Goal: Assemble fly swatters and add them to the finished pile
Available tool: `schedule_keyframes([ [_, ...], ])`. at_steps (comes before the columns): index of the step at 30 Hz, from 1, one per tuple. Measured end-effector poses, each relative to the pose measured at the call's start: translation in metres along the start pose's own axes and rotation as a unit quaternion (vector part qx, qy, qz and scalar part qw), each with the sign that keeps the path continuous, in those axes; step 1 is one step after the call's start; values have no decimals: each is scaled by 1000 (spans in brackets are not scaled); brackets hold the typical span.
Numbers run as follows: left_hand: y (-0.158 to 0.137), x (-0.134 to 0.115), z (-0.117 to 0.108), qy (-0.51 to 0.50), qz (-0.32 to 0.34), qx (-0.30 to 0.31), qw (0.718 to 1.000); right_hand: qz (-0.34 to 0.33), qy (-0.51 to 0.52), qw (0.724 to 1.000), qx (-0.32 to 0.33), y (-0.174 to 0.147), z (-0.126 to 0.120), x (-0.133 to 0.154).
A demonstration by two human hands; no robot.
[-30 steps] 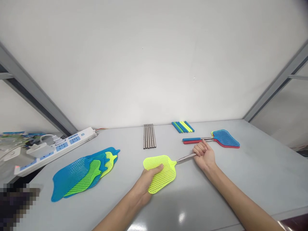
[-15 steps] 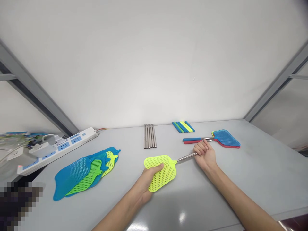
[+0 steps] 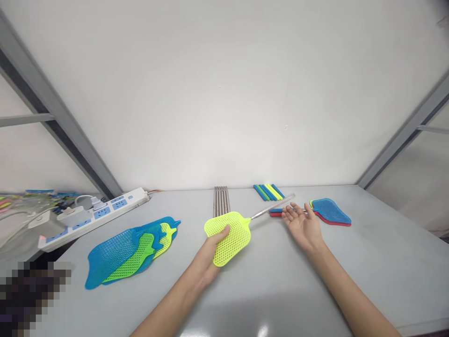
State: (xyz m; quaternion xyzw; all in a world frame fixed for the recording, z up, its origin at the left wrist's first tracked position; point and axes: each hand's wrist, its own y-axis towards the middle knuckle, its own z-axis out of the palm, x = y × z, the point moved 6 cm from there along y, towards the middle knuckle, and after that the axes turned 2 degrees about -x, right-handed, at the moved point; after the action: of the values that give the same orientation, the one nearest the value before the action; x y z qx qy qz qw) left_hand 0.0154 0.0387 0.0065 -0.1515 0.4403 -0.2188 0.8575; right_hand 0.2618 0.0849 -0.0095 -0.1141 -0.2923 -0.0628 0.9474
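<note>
My left hand (image 3: 209, 255) grips a yellow fly swatter head (image 3: 233, 236), thumb on top and fingers underneath. From the head's neck a metal rod (image 3: 273, 207) points up and to the right, its far end free. Beside that rod, my right hand (image 3: 303, 225) is open, palm up, fingers spread and slightly curled, holding nothing. Just behind the right hand lie stacked fly swatters (image 3: 329, 211), blue over red, with a bit of yellow showing; the hand partly hides their handles.
Loose blue, green and yellow swatter heads (image 3: 114, 252) overlap at the left. Several metal rods (image 3: 221, 199) lie near the wall, left of several coloured handle grips (image 3: 269, 192). A white power strip (image 3: 101, 213) with plugs runs along the left edge.
My right hand has let go of the metal rod and opened, palm up. The yellow swatter in my left hand has risen slightly, its rod tilting further upward.
</note>
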Motion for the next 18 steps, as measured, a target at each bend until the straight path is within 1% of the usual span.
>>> schedule_keyframes([
  [4, 6, -20, -10, -48, 58, -41, 996, -11, -42, 999, -10, 3, -5, 6],
  [7, 9, -28, -19, -77, 86, -77, 990, -27, -118, 993, -17, 5, -1, 10],
  [10, 13, -29, -26, -90, 90, -100, 987, -35, -191, 981, -27, 16, 5, 15],
  [13, 15, -30, -29, -94, 96, -105, 985, -31, -247, 968, -27, 37, 12, 19],
  [14, 15, -31, -29, -92, 97, -104, 985, -31, -267, 962, -43, 45, 12, 20],
  [18, 14, -31, -28, -76, 90, -96, 988, -25, -296, 953, -58, 70, 10, 20],
])
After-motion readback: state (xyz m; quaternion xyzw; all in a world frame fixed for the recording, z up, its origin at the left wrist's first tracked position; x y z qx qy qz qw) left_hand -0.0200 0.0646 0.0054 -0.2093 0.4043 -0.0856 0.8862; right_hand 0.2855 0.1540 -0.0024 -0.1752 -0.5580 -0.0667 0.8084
